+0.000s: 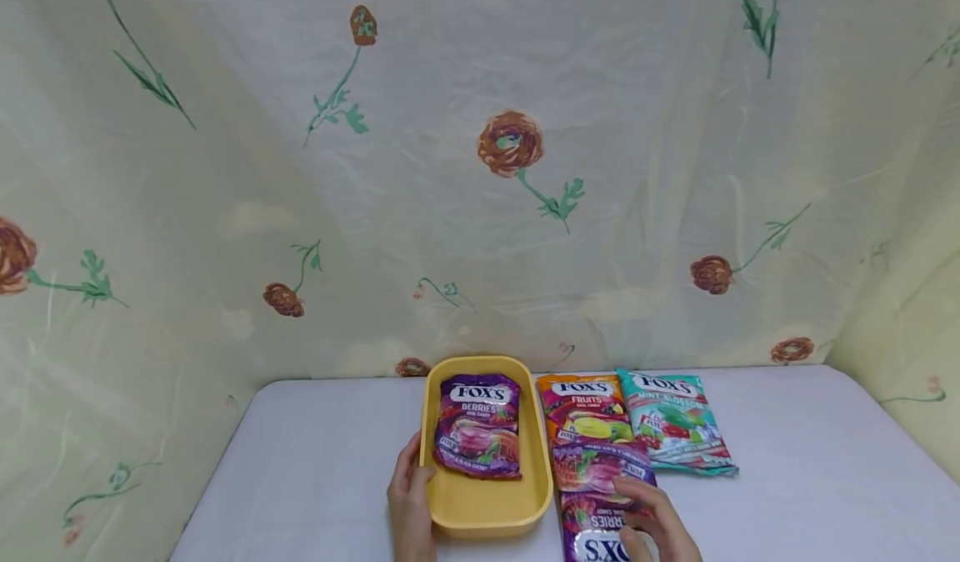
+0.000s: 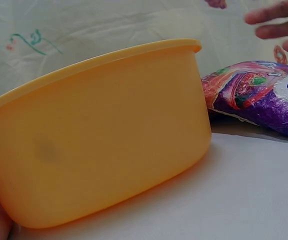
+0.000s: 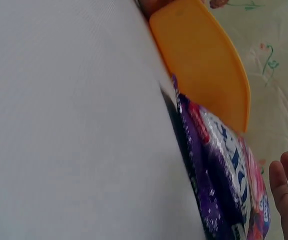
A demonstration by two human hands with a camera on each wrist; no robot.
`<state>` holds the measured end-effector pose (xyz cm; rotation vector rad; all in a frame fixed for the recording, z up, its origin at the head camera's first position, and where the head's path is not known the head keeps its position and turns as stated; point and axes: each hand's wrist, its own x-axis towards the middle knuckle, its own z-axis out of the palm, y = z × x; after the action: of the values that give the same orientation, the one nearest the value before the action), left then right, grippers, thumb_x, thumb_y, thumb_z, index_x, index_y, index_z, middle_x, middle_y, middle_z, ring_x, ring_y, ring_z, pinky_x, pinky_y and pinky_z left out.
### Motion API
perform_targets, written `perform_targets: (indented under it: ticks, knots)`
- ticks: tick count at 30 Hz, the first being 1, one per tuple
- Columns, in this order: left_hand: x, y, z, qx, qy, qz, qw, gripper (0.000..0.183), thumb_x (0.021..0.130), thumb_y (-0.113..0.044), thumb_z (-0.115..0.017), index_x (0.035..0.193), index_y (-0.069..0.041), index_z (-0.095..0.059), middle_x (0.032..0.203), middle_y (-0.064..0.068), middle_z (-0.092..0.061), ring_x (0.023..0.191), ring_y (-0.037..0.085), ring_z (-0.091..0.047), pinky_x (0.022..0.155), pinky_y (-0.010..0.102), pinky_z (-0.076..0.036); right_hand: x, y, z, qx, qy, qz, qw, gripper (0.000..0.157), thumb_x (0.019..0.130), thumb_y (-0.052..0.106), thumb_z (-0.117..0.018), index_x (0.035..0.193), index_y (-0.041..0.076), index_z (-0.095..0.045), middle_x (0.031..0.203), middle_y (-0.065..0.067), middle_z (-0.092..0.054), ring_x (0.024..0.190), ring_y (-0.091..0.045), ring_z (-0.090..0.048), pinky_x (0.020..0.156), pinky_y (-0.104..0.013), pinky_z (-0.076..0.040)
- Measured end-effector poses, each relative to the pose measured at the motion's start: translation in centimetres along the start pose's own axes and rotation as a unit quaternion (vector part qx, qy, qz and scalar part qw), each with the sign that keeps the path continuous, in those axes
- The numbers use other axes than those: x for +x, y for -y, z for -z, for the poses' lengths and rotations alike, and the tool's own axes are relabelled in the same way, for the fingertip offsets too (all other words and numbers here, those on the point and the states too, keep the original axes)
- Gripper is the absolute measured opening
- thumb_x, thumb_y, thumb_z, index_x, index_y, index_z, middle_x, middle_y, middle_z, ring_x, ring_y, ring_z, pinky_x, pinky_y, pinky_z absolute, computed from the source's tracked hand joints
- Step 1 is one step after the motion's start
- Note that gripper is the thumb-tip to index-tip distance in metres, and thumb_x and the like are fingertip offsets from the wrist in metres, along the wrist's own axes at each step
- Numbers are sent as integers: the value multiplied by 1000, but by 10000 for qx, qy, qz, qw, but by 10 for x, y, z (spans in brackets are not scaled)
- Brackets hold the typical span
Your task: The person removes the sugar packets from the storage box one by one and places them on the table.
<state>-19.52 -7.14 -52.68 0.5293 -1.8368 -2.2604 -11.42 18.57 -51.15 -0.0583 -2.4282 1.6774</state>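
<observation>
The person's left hand [image 1: 411,495] sits against the left rim of the yellow oval plastic tub [image 1: 491,516], thumb hooked on the edge, so it's gripping the tub and keeping it put on the white table [image 1: 315,462]. One purple Fox's Berries candy bag [image 1: 480,425] already lies flat inside the tub.

Right hand [image 1: 656,524] is spread over a second purple Berries candy bag [image 1: 600,495], which lies upside-down on the table just right of the tub. The fingers look straight and relaxed; the wrist views show them hovering above the bag rather than wrapped round it, so it's loose and nothing is grasped yet. Whether the fingertips actually touch the foil is hard to tell.

Behind that bag, the orange Fox's Fruits candy bag [image 1: 587,412] and the teal Mint Blossom candy bag [image 1: 675,429] lie side by side, the purple one overlapping the orange one's near edge.

It looks like packing is underway: one bag in, three out. The next move probably calls for pinching the second purple bag and lifting it clear over the rim.
</observation>
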Motion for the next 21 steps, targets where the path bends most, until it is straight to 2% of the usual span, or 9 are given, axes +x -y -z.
perform_targets:
  ticks: [6, 11, 13, 16, 21]
  knots:
    - [0, 0, 1, -47, 5, -58, 10000, 54, 85, -4, -44, 139, -7, -46, 148, 16, -41, 136, 32, -39, 112, 44, -34, 6, 26, -15, 1063, 594, -423, 9917, 41, 95, 25, -52, 131, 9, -42, 137, -9, -47, 115, 1, -52, 92, -19, -51]
    - [0, 1, 1, -38, 21, 10, 10000, 54, 85, -5, -43, 139, -6, -45, 148, 17, -40, 136, 33, -39, 112, 45, -34, 11, 49, -30, 1484, 754, -636, 9840, 40, 92, 21, -57, 129, 12, -46, 136, -9, -49, 121, -14, -51, 92, -19, -51]
    - [0, 1, 1, -43, -3, 50, 10000, 53, 85, -5, -43, 139, -7, -45, 148, 17, -40, 135, 32, -40, 112, 45, -35, 14, 55, -34, 1540, 853, -590, 9826, 41, 91, 20, -58, 130, 14, -46, 138, -9, -48, 123, -17, -50, 93, -20, -51]
    - [1, 1, 0, -44, -27, 46, 10000, 53, 86, -6, -44, 138, -8, -46, 148, 16, -40, 135, 32, -41, 112, 45, -35, 18, 60, -39, 1586, 994, -428, 9814, 43, 90, 18, -59, 131, 15, -45, 139, -8, -47, 125, -17, -50, 97, -22, -50]
    - [0, 1, -1, -41, -41, 67, 10000, 53, 85, -6, -45, 138, -8, -46, 148, 16, -39, 135, 33, -40, 112, 47, -35, 24, 64, -43, 1569, 1231, -262, 9796, 46, 90, 16, -59, 133, 13, -43, 139, -8, -46, 121, -5, -51, 100, -28, -49]
